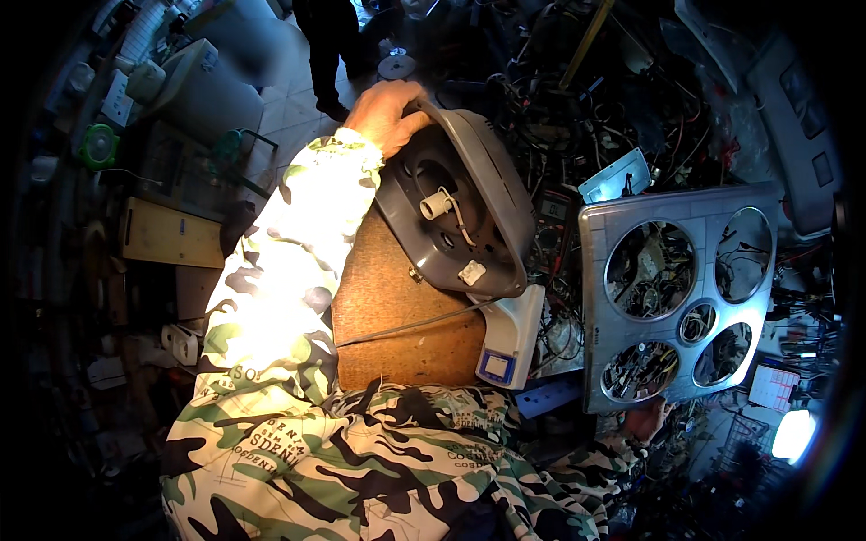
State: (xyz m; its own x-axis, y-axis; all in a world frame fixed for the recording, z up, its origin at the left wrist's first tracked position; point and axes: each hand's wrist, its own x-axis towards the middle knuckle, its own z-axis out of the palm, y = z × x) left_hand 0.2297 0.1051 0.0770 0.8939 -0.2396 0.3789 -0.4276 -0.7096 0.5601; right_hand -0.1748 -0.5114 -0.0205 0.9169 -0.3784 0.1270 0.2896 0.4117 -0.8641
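Sleeves, camouflage pattern, are filling the near edge of my view.

Item 1: my right hand [646, 420] is sitting low on the right, mostly hidden under the bottom edge of a silver metal panel [600, 307] with 5 round cut-outs; I cannot tell whether it is clasping that edge or only touching it.

Item 2: a brown board [388, 325] is lying across my lap, with a thin grey cord [406, 326] trailing over it and a white and blue appliance base [510, 338] resting at its right side.

Item 3: the grey appliance housing [456, 212] is standing tilted on the board, underside facing me, long axis running from upper left to lower right.

Item 4: my left hand [386, 113] is curling closed over the housing's far upper rim, so the body is hanging down and rightward from my grip, nearer this hand than the other.

Item 5: tangled wires and parts [577, 117] are crowding the bench beyond.
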